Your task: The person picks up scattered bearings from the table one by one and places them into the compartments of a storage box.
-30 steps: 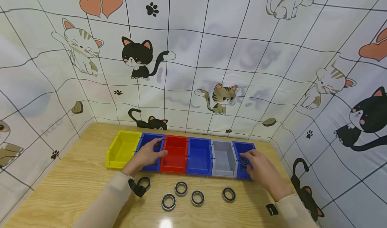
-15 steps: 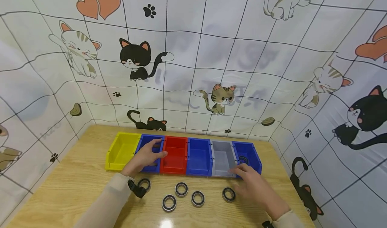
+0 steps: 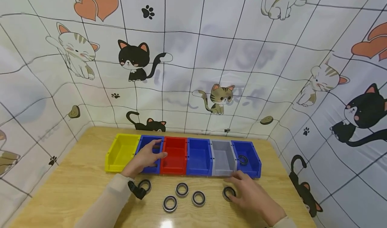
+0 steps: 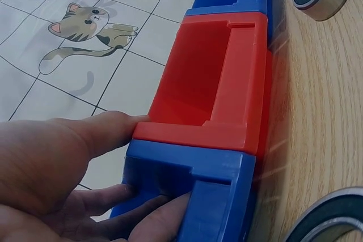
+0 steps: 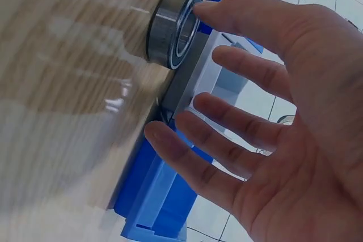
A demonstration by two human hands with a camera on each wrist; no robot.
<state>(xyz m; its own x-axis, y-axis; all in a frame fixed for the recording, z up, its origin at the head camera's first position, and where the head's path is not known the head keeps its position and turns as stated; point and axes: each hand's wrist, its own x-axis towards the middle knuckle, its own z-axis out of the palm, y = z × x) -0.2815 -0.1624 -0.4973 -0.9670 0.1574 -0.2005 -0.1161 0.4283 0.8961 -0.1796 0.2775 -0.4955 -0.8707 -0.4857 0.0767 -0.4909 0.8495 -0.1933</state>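
Note:
My right hand is over the table at a ball bearing lying in front of the grey bin. In the right wrist view the thumb tip is right at the rim of that bearing, while the other fingers stay spread. My left hand rests at the blue bin second from the left. Its fingers reach into that bin and its thumb lies at the edge of the red bin; no bearing shows in its grasp. Another bearing lies inside the rightmost blue bin.
The bins stand side by side along the back, with a yellow bin at the left end and another blue bin mid-row. Several bearings lie in front, including one bearing near the left wrist. A cat-print curtain hangs behind the wooden table.
My right hand has let go of a bearing in the rightmost blue bin, then moved left and toward me to the bearing on the table. The left hand has stayed put.

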